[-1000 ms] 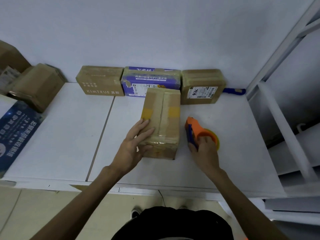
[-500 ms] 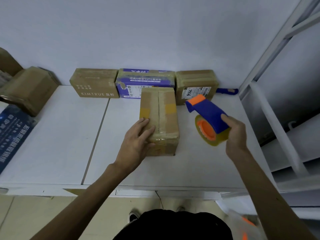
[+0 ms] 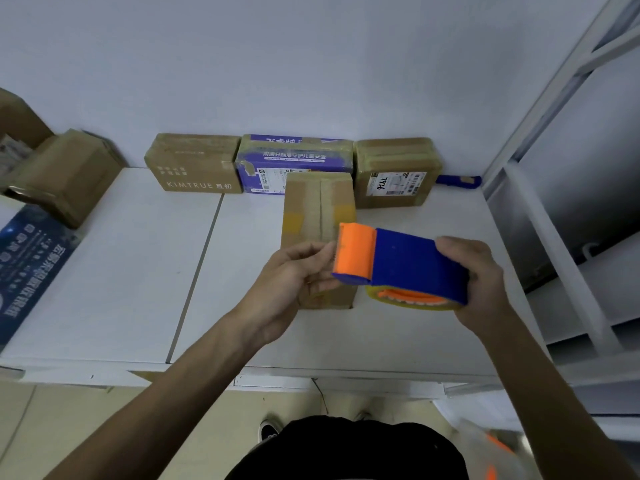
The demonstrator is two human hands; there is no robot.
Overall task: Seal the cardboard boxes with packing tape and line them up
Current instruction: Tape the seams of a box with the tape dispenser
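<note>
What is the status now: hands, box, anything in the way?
Right hand grips tape dispenser. Left hand pinches its orange front. Box lies on table beneath both. Nothing in the way.

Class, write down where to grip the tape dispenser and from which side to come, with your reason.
Grip the tape dispenser by its blue handle, from the right, as the right hand does: it is broad, and leaves the orange end free toward the box.

Centre frame, the tape dispenser [image 3: 401, 261] is royal blue with an orange front; its roll [image 3: 408, 305] is yellowish; the middle box [image 3: 317, 209] behind it is brown with yellow patches; upper centre, a purple box [image 3: 294, 161] bears white lettering; the table [image 3: 104, 271] is white.
</note>
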